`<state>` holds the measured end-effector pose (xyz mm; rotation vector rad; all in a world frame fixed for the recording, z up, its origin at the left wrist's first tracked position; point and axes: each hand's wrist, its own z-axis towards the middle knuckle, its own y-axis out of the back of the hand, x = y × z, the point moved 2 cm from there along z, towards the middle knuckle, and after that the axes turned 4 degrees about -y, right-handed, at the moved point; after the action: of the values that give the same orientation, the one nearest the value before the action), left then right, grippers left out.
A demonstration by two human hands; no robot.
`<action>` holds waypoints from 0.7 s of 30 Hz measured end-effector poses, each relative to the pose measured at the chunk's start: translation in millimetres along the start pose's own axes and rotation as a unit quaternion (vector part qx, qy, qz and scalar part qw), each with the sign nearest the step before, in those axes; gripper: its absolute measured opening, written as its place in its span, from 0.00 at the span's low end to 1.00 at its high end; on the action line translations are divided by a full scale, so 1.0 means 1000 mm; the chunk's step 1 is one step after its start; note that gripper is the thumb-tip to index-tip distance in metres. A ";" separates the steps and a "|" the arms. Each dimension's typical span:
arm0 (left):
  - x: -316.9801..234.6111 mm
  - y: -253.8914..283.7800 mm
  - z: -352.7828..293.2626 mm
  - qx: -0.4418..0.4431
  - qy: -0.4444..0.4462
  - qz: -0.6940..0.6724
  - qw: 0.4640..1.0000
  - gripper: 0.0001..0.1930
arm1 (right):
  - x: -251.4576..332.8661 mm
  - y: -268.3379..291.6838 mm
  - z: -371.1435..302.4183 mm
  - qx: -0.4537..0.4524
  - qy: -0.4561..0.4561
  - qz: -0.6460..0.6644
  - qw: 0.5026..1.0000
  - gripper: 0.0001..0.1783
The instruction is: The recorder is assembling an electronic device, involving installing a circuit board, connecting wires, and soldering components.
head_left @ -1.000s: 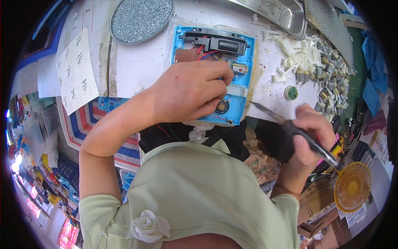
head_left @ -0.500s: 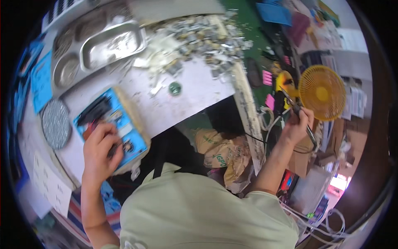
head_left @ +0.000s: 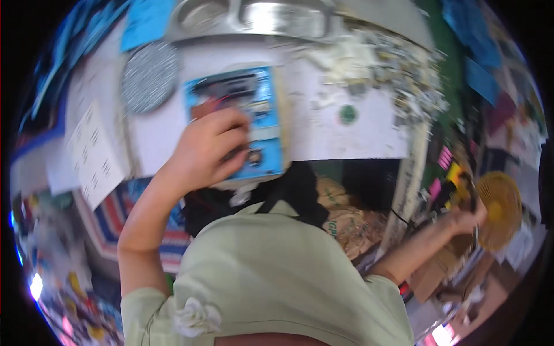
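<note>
My left hand [head_left: 216, 144] is over a blue panel [head_left: 265, 164] on the white table, fingers curled and closed. What they hold, if anything, is hidden. By its knuckles a reddish-brown piece [head_left: 203, 109] lies beside black parts [head_left: 231, 86] set in the panel. My right arm reaches far to the right. There my right hand [head_left: 468, 219], blurred, is closed round a slim, dark, pen-like tool [head_left: 474, 193], its pointed end clearer in the earlier frame. This hand is next to a yellow plastic basket [head_left: 501, 210].
A round silvery disc [head_left: 151, 78] lies left of the panel. A metal compartment tray [head_left: 283, 20] stands at the back. Many small metallic pieces [head_left: 404, 72] are heaped at the back right, with a round green piece [head_left: 348, 114] nearer. A brown sack [head_left: 352, 225] sits below the table edge.
The whole view has swung left, so the table things appear farther right. My left hand remains at the blue panel; my right hand, still with the tool, is lower beside the yellow basket.
</note>
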<state>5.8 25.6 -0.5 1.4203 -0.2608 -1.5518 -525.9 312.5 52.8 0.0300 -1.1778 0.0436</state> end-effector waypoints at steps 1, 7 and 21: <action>0.000 0.001 -0.001 0.001 0.009 -0.012 1.000 0.10 | -0.002 0.002 0.001 0.012 -0.007 -0.009 1.000 0.05; -0.001 0.005 -0.003 -0.061 0.019 -0.072 0.995 0.12 | -0.028 -0.042 -0.014 0.136 -0.064 -0.124 0.981 0.14; -0.005 0.006 -0.020 -0.107 -0.016 0.023 0.994 0.18 | 0.075 -0.244 -0.294 0.590 0.123 -0.064 0.795 0.07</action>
<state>25.1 35.2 0.6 1.2152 -0.1408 -1.5176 -213.5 84.3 8.9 1.1812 -0.7205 0.6457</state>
